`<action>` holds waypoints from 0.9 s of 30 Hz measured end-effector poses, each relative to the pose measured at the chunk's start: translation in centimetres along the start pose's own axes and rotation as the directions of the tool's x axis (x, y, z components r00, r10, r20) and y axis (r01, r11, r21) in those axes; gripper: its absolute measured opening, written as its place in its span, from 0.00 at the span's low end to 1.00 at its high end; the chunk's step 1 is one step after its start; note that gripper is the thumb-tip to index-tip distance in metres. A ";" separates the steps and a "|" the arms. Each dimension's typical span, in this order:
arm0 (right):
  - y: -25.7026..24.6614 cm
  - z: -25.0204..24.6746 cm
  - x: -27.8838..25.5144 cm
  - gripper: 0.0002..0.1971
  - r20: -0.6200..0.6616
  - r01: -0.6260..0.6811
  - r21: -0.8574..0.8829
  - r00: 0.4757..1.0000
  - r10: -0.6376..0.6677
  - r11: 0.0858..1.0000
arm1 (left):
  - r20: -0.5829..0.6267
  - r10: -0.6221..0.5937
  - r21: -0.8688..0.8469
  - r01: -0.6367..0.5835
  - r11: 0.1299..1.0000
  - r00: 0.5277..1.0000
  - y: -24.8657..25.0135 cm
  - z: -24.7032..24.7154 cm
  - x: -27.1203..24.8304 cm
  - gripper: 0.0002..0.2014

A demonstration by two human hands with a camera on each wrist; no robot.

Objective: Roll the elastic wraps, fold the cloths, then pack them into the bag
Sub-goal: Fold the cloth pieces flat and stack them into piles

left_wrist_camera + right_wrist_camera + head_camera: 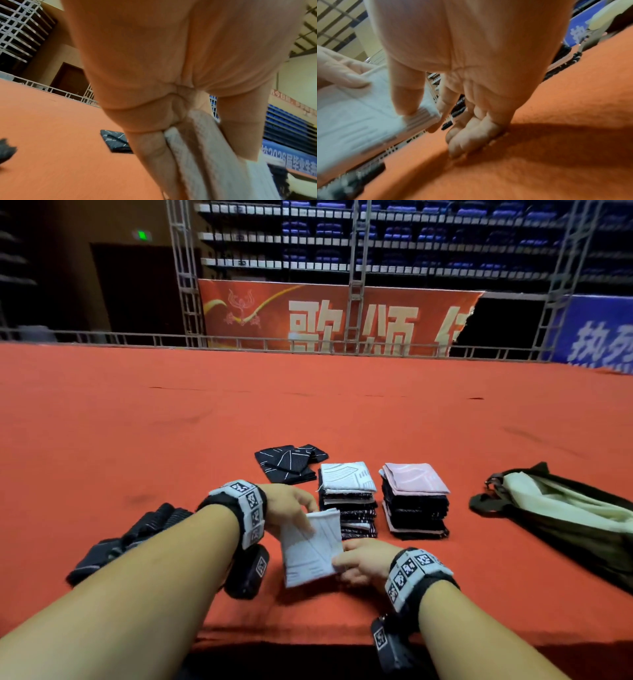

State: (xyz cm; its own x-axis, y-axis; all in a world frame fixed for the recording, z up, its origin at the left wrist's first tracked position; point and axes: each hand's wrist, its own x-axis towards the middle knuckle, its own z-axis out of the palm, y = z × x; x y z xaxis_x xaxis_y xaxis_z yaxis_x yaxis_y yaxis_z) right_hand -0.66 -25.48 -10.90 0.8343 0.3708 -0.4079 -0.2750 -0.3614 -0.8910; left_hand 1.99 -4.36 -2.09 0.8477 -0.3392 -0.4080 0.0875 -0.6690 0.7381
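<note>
A folded white cloth (310,549) with thin grey lines is held just above the orange table between both hands. My left hand (291,508) pinches its far edge, thumb on one face and fingers on the other (154,152). My right hand (359,563) pinches its near right corner (419,115). Right behind it rise two stacks of folded cloths, one white-topped (347,498), one pink-topped (414,498). A dark patterned cloth (289,462) lies further back. Dark elastic wraps (137,537) lie left of my left forearm. The dark bag (561,515) lies at the right, its pale lining showing.
The orange-covered table (308,412) runs far back to a metal railing (239,340), with a red banner and blue seats beyond. Its near edge (291,642) lies just under my wrists.
</note>
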 end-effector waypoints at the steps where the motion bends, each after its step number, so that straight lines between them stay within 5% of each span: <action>1: -0.4 -0.1 -0.6 0.10 0.020 0.008 0.106 1.000 -0.010 0.994 | -0.003 0.021 -0.023 -0.021 1.000 1.000 0.7 -0.5 -0.4 0.11; 5: -2.4 -2.1 -2.8 0.09 0.017 0.100 0.464 0.992 -0.122 0.880 | -0.119 0.116 -0.168 -0.135 0.977 0.986 3.7 -1.7 -0.8 0.08; 11: -5.5 -6.7 -2.7 0.16 -0.214 0.288 0.563 0.956 -0.201 0.775 | -0.231 0.160 -0.403 -0.244 0.882 0.960 8.1 -0.2 1.4 0.02; 17: -6.9 -12.8 -1.9 0.10 -0.552 0.450 0.395 0.813 -0.185 0.801 | -0.309 0.213 -0.345 -0.318 0.883 0.927 11.9 1.2 5.5 0.07; 22: -7.2 -18.3 -2.2 0.14 -0.763 0.350 -0.084 0.580 -0.287 0.933 | -0.315 0.239 -0.235 -0.319 0.918 0.919 14.2 2.9 9.2 0.13; 27: -6.8 -21.2 -1.6 0.21 -0.718 0.146 -0.352 0.591 -0.367 0.924 | -0.311 0.222 -0.039 -0.246 0.968 0.924 15.2 4.5 12.2 0.13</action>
State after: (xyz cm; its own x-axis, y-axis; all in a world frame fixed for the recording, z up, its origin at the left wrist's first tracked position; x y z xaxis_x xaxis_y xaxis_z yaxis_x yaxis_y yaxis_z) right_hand 9.99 -41.77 0.01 0.9374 -0.2624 0.2290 0.0360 -0.5810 -0.8131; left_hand 11.35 -21.63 1.73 0.9655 -0.2564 -0.0455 -0.1036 -0.5385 0.8363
